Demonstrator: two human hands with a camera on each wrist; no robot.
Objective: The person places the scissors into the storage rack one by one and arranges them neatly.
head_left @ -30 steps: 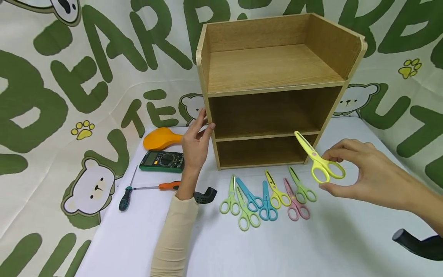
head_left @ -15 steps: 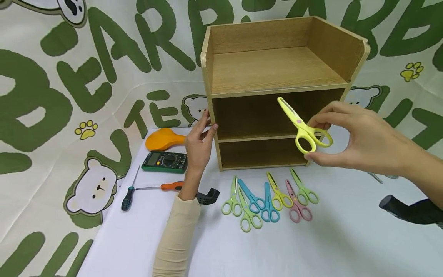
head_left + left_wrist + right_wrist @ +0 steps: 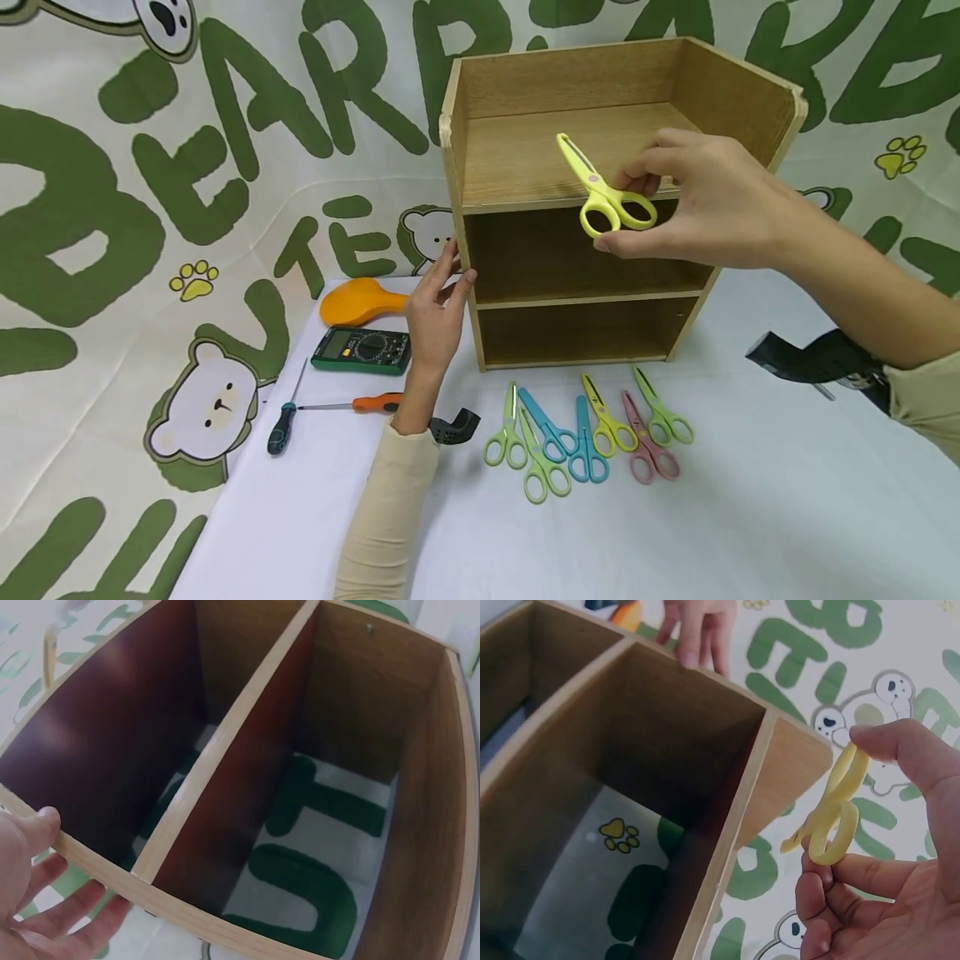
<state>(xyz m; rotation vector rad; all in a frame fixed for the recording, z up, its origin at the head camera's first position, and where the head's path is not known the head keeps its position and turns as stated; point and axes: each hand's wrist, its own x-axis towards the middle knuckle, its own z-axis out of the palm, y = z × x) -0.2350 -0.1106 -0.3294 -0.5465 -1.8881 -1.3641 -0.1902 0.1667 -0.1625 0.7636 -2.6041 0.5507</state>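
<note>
My right hand [image 3: 697,196] pinches yellow scissors [image 3: 603,196] by the handles between thumb and fingertips. They overlap the front of the upper shelf in the head view, blades tilted up and left. The right wrist view shows their handle loops [image 3: 834,829] held beside the shelf unit. My left hand [image 3: 437,321] holds the left side panel of the wooden shelf unit [image 3: 592,204]. In the left wrist view, its thumb [image 3: 46,825] lies over the panel's front edge, with the fingers along the outer side.
Before the unit lie green scissors [image 3: 506,437], blue scissors [image 3: 588,450], yellow scissors [image 3: 611,429], pink scissors [image 3: 651,450] and several more. At left are an orange spoon-like utensil [image 3: 358,302], a multimeter [image 3: 362,350], a dark-handled screwdriver [image 3: 281,429] and an orange-handled screwdriver [image 3: 372,402].
My right hand has carried the yellow scissors up and left, from beside the unit's lower right to in front of its upper shelf. The left hand has kept its hold.
</note>
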